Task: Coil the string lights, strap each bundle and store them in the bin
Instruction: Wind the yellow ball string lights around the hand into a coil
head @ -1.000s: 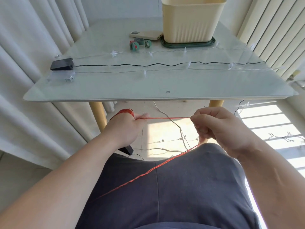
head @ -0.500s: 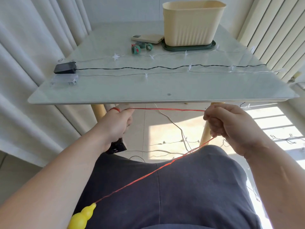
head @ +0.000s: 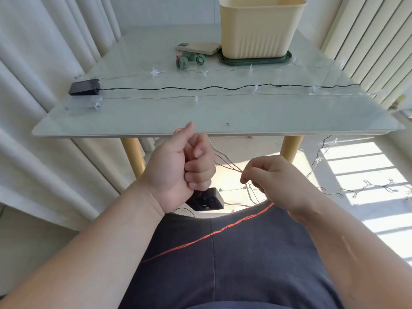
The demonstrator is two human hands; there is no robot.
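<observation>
1. On the glass table [head: 223, 114], one cream bin [head: 259, 30], three strap rolls [head: 181, 62] and two battery boxes, one black [head: 84, 86] and one clear [head: 83, 103], are sitting.
2. Below its edge, the left hand [head: 178, 168] is gripping the red string light [head: 220, 229] and a third battery box [head: 205, 199], its fingers curled tight.
3. The right hand [head: 278, 181] is pinching the same wire, which is trailing across the lap.

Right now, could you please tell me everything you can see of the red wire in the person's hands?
The red wire is very thin, with several strands running together. A small loop sticks out above the left hand, which grips it in a fist. Strands run from that fist to the right hand, which pinches them. From there it trails slack across the dark trousers toward the lower left. No bulbs show on it.
</observation>
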